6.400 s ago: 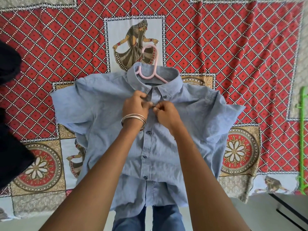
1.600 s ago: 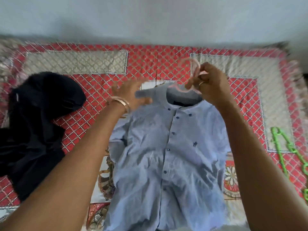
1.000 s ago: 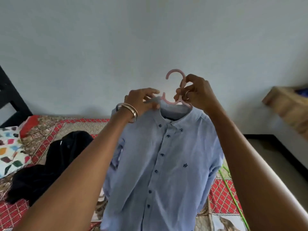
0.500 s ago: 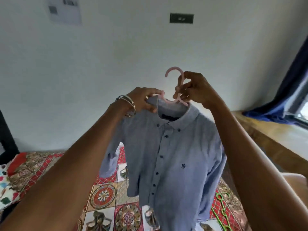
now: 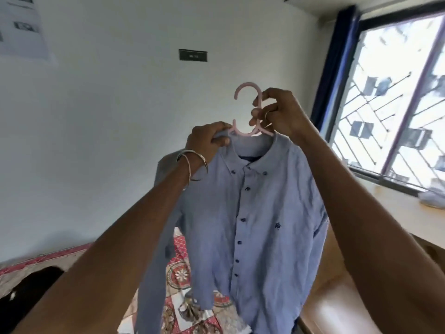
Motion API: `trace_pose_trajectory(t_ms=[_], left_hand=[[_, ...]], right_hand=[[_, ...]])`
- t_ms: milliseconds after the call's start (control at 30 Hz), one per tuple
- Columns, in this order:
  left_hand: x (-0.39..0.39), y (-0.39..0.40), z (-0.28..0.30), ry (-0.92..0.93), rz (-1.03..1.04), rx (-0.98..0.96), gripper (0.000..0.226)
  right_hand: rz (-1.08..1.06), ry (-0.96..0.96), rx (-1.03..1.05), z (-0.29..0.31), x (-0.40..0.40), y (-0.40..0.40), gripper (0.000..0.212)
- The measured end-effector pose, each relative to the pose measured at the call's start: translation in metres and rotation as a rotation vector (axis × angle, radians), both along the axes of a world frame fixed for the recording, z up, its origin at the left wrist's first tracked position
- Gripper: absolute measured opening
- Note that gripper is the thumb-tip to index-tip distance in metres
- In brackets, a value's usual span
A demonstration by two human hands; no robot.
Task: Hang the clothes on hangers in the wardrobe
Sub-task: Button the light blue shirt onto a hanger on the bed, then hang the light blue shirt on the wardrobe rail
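A light blue buttoned shirt (image 5: pixel 252 225) hangs in the air in front of me on a pink plastic hanger (image 5: pixel 245 112). My right hand (image 5: pixel 277 112) grips the hanger's neck just below the hook. My left hand (image 5: pixel 207 143), with bangles on the wrist, pinches the shirt's collar at the left shoulder beside the hanger. The shirt's front faces me and its sleeves dangle down. No wardrobe is in view.
Below lies the bed with a red patterned sheet (image 5: pixel 180 273) and a black garment (image 5: pixel 31 288) at lower left. A wooden ledge (image 5: pixel 397 213) runs under a barred window (image 5: pixel 397 97) on the right. A white wall stands ahead.
The shirt was lifted off the bed on its hanger and carried up. My view has turned right toward the window, with both hands keeping their hold.
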State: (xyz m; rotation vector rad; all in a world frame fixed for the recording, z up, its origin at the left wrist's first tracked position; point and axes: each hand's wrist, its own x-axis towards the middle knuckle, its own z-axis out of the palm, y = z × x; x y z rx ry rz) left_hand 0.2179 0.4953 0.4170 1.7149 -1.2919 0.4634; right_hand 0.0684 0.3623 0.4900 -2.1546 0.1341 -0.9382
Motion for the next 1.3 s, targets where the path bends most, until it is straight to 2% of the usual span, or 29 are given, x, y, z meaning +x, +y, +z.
trace_pose_trajectory(t_ms=[100,167,267,300,367,400,433,467,500,567,633,667,767,800,833,867,900,1000,1033,1067,1100,1133,1200,1233,1300], left_hand=[[-0.033,-0.013,0.003,0.006,-0.111,-0.06,0.027],[-0.068,-0.027,0.012,0.012,-0.22,-0.145,0.023],[-0.089,-0.034,0.018,0.142,-0.284,-0.207,0.027],[-0.085,-0.027,0.017,0.136,-0.298,-0.16,0.025],[-0.112,-0.042,0.011,0.049,-0.371,0.062,0.017],[-0.111,-0.036,0.009,0.009,-0.359,0.166,0.026],[-0.147,-0.063,0.012,-0.004,-0.462,0.239,0.041],[-0.159,-0.069,0.014,-0.007,-0.482,0.307,0.052],[-0.162,-0.07,0.02,-0.03,-0.503,0.388,0.056],[-0.2,-0.095,0.02,-0.196,-0.572,0.59,0.052],[-0.231,-0.125,0.009,-0.405,-0.533,0.671,0.045],[-0.254,-0.144,0.004,-0.485,-0.549,0.645,0.04],[-0.295,-0.181,0.001,-0.547,-0.544,0.651,0.031],[-0.297,-0.185,0.002,-0.55,-0.54,0.648,0.031],[-0.337,-0.209,0.008,-0.584,-0.545,0.633,0.032],[-0.342,-0.217,0.011,-0.51,-0.562,0.603,0.033],[-0.392,-0.239,0.015,-0.414,-0.586,0.646,0.034],[-0.42,-0.26,0.02,-0.443,-0.488,0.399,0.049],[-0.508,-0.296,0.024,-0.376,-0.634,0.288,0.049],[-0.538,-0.306,0.027,-0.257,-0.739,0.208,0.044],[-0.553,-0.293,0.024,-0.218,-0.848,0.223,0.037],[-0.61,-0.314,0.025,-0.168,-0.976,0.206,0.031],[-0.637,-0.318,0.017,-0.066,-1.084,0.242,0.039],[-0.673,-0.337,0.022,-0.058,-1.137,0.173,0.045],[-0.692,-0.341,0.018,-0.042,-1.136,0.11,0.041]], right_hand=[[-0.046,-0.019,0.044,0.002,-0.04,-0.004,0.042],[-0.13,-0.007,-0.044,0.006,-0.093,-0.006,0.045],[-0.18,-0.006,-0.019,0.005,-0.142,-0.016,0.051],[-0.19,0.001,-0.003,0.002,-0.146,-0.018,0.051],[-0.289,-0.033,0.03,-0.005,-0.199,-0.03,0.044],[-0.302,-0.04,0.052,-0.009,-0.201,-0.034,0.041],[-0.423,-0.066,0.047,-0.006,-0.251,-0.039,0.04],[-0.473,-0.073,0.015,-0.006,-0.267,-0.043,0.042],[-0.488,-0.09,0.037,-0.005,-0.271,-0.044,0.043],[-0.592,-0.112,0.053,-0.009,-0.314,-0.051,0.042],[-0.662,-0.112,0.064,-0.019,-0.358,-0.059,0.041],[-0.712,-0.111,0.07,-0.022,-0.391,-0.064,0.042],[-0.791,-0.07,0.023,-0.016,-0.454,-0.072,0.04],[-0.75,-0.051,0.046,-0.017,-0.459,-0.071,0.034],[-0.791,-0.031,0.023,-0.018,-0.499,-0.075,0.025],[-0.77,-0.021,0.019,-0.02,-0.506,-0.078,0.016],[-0.824,-0.024,0.019,-0.017,-0.553,-0.084,0.012],[-0.835,-0.078,0.036,-0.024,-0.58,-0.095,0.015],[-0.947,-0.089,-0.001,-0.016,-0.648,-0.106,0.018],[-0.962,-0.066,-0.033,-0.015,-0.666,-0.116,0.02],[-0.996,-0.067,-0.035,-0.019,-0.667,-0.123,0.022],[-1.074,-0.08,-0.074,-0.015,-0.706,-0.136,0.022],[-1.084,-0.136,-0.085,-0.015,-0.713,-0.146,0.021],[-1.147,-0.192,-0.098,-0.004,-0.741,-0.156,0.019],[-1.181,-0.252,-0.098,-0.004,-0.748,-0.167,0.012]])
